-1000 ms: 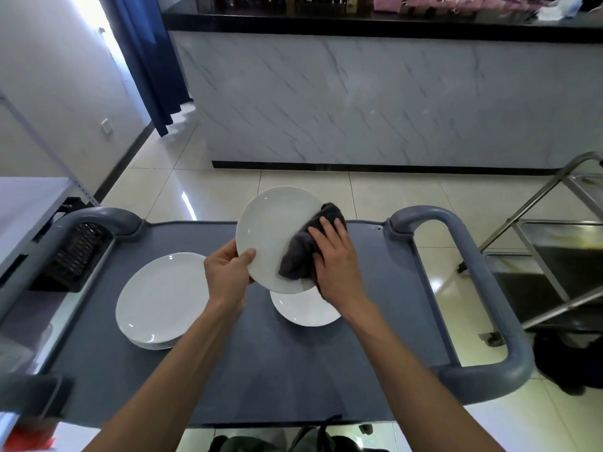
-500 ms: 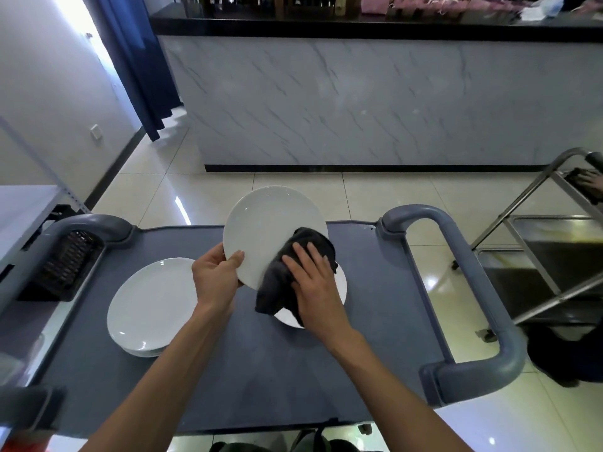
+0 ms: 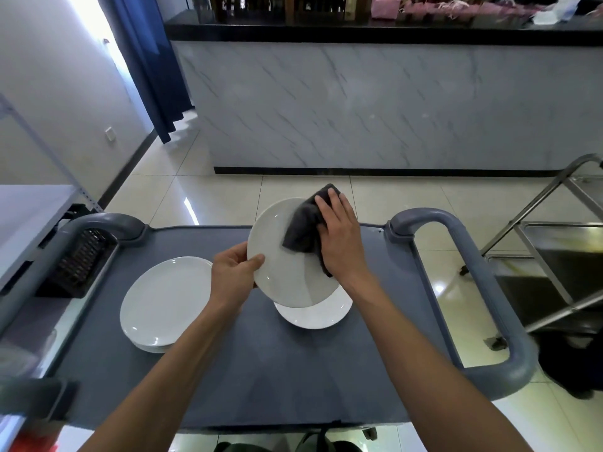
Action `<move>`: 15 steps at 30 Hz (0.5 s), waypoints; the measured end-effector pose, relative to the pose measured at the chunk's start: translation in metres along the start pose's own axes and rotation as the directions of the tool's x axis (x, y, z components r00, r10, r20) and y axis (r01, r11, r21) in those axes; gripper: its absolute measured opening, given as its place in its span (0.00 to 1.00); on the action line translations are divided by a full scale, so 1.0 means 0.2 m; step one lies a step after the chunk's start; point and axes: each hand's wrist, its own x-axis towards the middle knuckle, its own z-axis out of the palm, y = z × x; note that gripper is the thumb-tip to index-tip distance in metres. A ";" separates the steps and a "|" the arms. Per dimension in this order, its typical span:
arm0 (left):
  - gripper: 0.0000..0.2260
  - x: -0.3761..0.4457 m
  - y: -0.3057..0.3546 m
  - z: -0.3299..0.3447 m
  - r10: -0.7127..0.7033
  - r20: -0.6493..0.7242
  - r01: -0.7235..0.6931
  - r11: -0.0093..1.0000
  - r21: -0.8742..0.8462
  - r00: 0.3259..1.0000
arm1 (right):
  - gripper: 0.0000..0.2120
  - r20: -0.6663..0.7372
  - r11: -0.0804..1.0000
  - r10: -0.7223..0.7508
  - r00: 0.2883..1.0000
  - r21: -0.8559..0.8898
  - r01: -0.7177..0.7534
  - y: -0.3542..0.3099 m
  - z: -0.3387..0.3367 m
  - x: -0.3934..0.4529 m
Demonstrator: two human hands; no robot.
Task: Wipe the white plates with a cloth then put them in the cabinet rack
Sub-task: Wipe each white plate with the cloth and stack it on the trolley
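Note:
A white plate (image 3: 280, 256) is tilted up above the grey cart top (image 3: 248, 370). My left hand (image 3: 233, 272) grips its left rim, thumb on the face. My right hand (image 3: 341, 236) presses a dark grey cloth (image 3: 303, 226) against the plate's upper right part, fingers spread flat over the cloth. Under the held plate another white plate (image 3: 315, 314) lies on the cart. A stack of white plates (image 3: 163, 305) sits on the cart's left side.
The cart has thick grey handles at left (image 3: 101, 223) and right (image 3: 483, 288). A black basket (image 3: 81, 259) hangs by the left handle. A metal trolley (image 3: 554, 256) stands at right. A marble counter (image 3: 391, 102) faces me across the tiled floor. A grey shelf (image 3: 29, 216) is at left.
My right hand has slid the cloth from the plate's lower part up to its upper right edge. The left hand keeps its grip on the rim.

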 end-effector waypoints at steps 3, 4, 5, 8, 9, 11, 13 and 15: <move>0.14 0.00 0.01 0.02 0.000 0.038 -0.001 1.000 0.027 0.999 | 0.24 -0.014 1.000 -0.031 0.999 -0.001 0.031 -0.08 0.01 0.03; 0.14 0.00 0.02 0.02 0.003 0.047 -0.005 0.999 0.032 0.999 | 0.24 -0.014 0.999 -0.044 0.999 -0.002 0.044 -0.10 0.02 0.04; 0.15 0.00 0.02 0.02 0.007 0.053 -0.008 0.999 0.033 0.999 | 0.24 -0.013 0.999 -0.053 0.999 0.002 0.053 -0.12 0.02 0.04; 0.15 -0.02 0.02 0.01 0.018 0.049 -0.021 0.999 0.050 0.999 | 0.23 -0.005 0.996 -0.084 0.996 0.017 0.084 -0.17 0.04 0.01; 0.15 -0.02 0.02 0.01 0.017 0.041 -0.020 0.998 0.054 0.999 | 0.23 -0.006 0.996 -0.088 0.996 0.027 0.088 -0.17 0.04 -0.01; 0.15 -0.02 0.01 -0.01 0.001 0.014 -0.001 0.999 0.036 1.000 | 0.23 -0.019 0.997 -0.065 0.998 0.051 0.066 -0.15 0.04 -0.03; 0.14 -0.02 0.00 -0.03 -0.022 -0.024 0.021 1.000 -0.013 0.999 | 0.23 -0.038 0.997 0.006 0.999 0.071 -0.004 -0.10 0.03 -0.04; 0.14 -0.02 0.00 -0.04 -0.025 -0.062 0.021 0.998 -0.055 0.998 | 0.23 -0.018 0.986 0.110 0.994 0.127 -0.107 -0.05 0.01 -0.07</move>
